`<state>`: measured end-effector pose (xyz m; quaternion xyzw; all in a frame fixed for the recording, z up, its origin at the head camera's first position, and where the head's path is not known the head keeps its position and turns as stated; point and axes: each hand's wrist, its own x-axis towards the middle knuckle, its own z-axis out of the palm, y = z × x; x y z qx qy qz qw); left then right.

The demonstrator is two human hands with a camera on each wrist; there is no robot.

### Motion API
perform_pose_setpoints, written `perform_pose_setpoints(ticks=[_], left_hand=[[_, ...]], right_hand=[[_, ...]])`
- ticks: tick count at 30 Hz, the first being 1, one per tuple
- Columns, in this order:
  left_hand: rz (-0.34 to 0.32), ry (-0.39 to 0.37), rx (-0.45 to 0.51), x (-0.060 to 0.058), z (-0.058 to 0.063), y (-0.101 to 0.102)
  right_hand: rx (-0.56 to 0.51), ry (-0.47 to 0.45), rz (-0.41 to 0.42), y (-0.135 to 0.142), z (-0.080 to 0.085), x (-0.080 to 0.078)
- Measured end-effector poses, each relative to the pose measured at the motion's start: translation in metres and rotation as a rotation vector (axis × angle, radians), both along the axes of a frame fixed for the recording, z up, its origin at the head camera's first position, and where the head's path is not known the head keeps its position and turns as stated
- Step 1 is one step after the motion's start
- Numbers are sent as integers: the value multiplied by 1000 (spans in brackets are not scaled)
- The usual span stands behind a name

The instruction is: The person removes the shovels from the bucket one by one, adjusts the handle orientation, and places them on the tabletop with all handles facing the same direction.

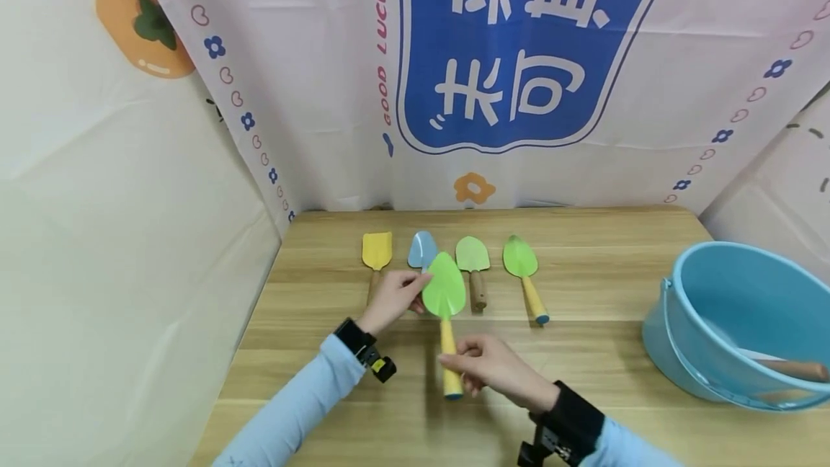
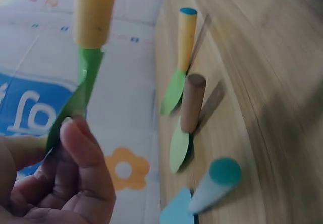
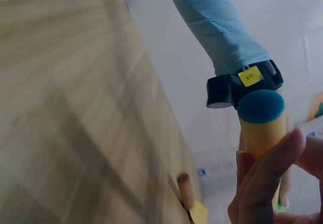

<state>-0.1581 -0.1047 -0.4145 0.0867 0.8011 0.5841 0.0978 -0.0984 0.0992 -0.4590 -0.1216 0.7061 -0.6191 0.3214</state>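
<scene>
Printed cloth [image 1: 324, 92] hangs behind a wooden surface [image 1: 596, 352], above which a person holds a green trowel [image 1: 446, 310] raised between both hands. The right hand [image 1: 499, 367] has its fingers pinching the yellow handle [image 1: 448, 339] near its blue end; the left hand [image 1: 397, 292] has its fingers pinching the edge of the blade [image 1: 444, 281]. Beyond, in a row, lie a yellow shovel [image 1: 377, 249], a blue trowel [image 1: 423, 246] partly hidden in the head view, a pale green trowel [image 1: 472, 254] with a brown handle, and a second green trowel [image 1: 521, 258]. At the right, a blue bucket [image 1: 674, 344] holds one brown-handled tool [image 1: 792, 368]. Work on the raised trowel seems midway: it is in hand, neither in the bucket nor laid in the row. One tool is in the bucket and four lie out; which place counts as finished cannot be told
</scene>
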Motion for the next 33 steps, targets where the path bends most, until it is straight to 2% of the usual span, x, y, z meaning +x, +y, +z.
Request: perform_pose_setpoints(ticks=[1,3,9,16,23,30,33], left_hand=[[29,-16,0,3,-2,-6],[75,-40,6,9,-14,-20],[186,-125,4,19,-68,-54],[262,-135,-91,21,-100,-68],[312,-143,-124,20,-117,-71],[318,-80,-245,19,-121,-72],[316,-76,-243,19,-122,-73]], right_hand=[[-10,-12,11,-7,-3,1],[-23,-36,35,-20,-8,3],[-7,-100,73,-47,-34,6],[48,-76,91,-68,-62,4],[38,-105,79,-77,-73,6],[27,-114,68,-82,-76,6],[31,-99,65,-84,-77,5]])
